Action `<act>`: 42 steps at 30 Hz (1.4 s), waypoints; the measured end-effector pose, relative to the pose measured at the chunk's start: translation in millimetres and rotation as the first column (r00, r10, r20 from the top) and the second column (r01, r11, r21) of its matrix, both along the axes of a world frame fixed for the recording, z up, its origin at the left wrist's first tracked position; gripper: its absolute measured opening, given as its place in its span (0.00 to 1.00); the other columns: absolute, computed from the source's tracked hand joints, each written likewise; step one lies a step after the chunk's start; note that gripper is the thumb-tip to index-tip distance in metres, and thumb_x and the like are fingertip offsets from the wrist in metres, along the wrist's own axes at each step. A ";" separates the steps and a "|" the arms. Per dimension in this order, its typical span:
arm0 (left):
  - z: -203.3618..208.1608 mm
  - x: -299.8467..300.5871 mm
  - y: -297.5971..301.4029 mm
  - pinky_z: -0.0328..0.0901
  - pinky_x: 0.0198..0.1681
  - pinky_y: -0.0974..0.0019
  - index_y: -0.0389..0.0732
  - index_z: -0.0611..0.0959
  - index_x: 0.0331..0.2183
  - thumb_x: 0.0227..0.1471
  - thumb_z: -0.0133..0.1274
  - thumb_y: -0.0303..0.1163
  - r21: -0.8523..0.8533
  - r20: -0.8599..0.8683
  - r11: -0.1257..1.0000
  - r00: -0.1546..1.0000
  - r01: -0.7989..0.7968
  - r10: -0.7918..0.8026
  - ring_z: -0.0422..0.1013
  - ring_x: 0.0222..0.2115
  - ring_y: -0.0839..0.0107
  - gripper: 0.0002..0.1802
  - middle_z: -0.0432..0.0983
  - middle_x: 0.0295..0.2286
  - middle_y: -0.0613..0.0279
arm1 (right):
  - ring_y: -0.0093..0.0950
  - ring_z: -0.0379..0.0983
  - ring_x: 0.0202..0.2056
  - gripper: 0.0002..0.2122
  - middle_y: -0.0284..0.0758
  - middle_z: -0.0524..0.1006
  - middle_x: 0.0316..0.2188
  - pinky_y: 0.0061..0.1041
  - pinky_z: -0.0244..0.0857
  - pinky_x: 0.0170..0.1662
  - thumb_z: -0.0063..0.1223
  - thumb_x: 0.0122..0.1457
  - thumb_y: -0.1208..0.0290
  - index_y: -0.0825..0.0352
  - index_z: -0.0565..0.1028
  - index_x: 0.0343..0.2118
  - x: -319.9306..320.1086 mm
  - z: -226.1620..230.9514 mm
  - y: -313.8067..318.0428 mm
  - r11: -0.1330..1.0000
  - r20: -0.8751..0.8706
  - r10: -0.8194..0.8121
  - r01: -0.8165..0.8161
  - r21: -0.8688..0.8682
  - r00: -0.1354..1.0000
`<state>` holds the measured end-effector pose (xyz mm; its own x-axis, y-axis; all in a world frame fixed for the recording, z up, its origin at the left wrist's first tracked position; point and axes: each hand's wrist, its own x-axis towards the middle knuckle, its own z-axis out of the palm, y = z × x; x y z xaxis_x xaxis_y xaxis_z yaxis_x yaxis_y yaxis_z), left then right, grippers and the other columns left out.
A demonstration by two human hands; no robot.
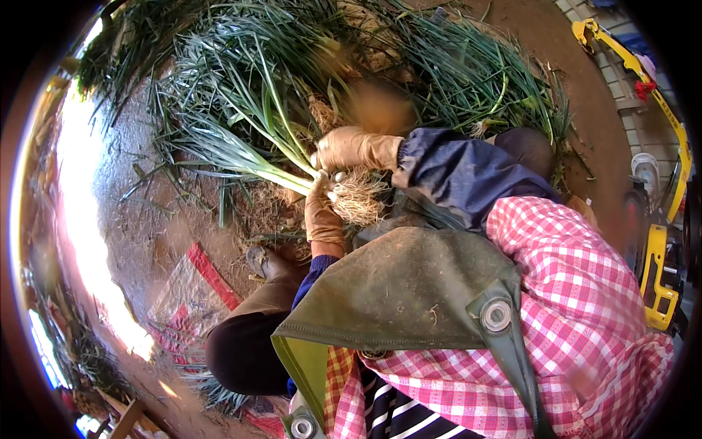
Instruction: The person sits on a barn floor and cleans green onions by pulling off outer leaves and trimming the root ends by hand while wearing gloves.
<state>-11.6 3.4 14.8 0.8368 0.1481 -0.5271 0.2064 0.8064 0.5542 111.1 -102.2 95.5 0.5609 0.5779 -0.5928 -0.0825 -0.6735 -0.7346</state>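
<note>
My left hand (323, 212), in a tan glove, is closed around a few green garlic stalks (287, 178) at their pale lower ends. Their long flat leaves fan out to the upper left, and the tangled whitish roots (358, 201) hang to the right of my fingers. Just above, my right hand (360, 148), gloved the same way, is closed at the white stem bases of the stalks. Its fingertips are partly hidden. A big heap of green garlic (241, 66) lies beyond both hands, with another root clump (323, 113) showing close to my right hand.
A second heap of green garlic (475, 73) lies at the far right. Between my lap and the left side are a red-edged woven sack (194, 285) and my shoe (257, 260). An olive apron (409, 293) covers my lap. Yellow machine parts (662, 278) stand at right.
</note>
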 end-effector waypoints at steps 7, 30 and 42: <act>-10.0 2.6 -2.1 0.69 0.37 0.66 0.32 0.77 0.39 0.49 0.54 0.31 -0.237 -0.059 0.971 0.998 -0.026 0.012 0.71 0.30 0.69 0.16 0.73 0.28 0.62 | 0.37 0.74 0.33 0.22 0.43 0.76 0.35 0.33 0.68 0.37 0.47 0.56 0.51 0.71 0.74 0.35 -0.7 -62.3 19.3 0.982 0.611 -0.092 -0.030 0.187 0.786; 6.1 12.9 -10.6 0.64 0.49 0.58 0.29 0.75 0.40 0.50 0.48 0.34 0.010 0.200 0.971 0.951 0.238 -0.235 0.70 0.42 0.57 0.19 0.72 0.42 0.45 | 0.32 0.71 0.22 0.19 0.37 0.75 0.23 0.32 0.63 0.25 0.53 0.53 0.56 0.70 0.73 0.35 116.2 -98.2 -94.3 0.855 0.283 -0.459 0.505 -0.118 0.842; 3.3 3.9 -9.0 0.65 0.44 0.62 0.34 0.77 0.36 0.51 0.48 0.32 -0.159 0.115 0.984 0.992 0.078 -0.060 0.70 0.36 0.65 0.12 0.75 0.31 0.57 | 0.36 0.74 0.31 0.19 0.41 0.76 0.27 0.32 0.68 0.32 0.53 0.51 0.53 0.67 0.75 0.34 27.5 -16.8 14.7 0.999 0.745 0.024 -0.049 0.011 0.666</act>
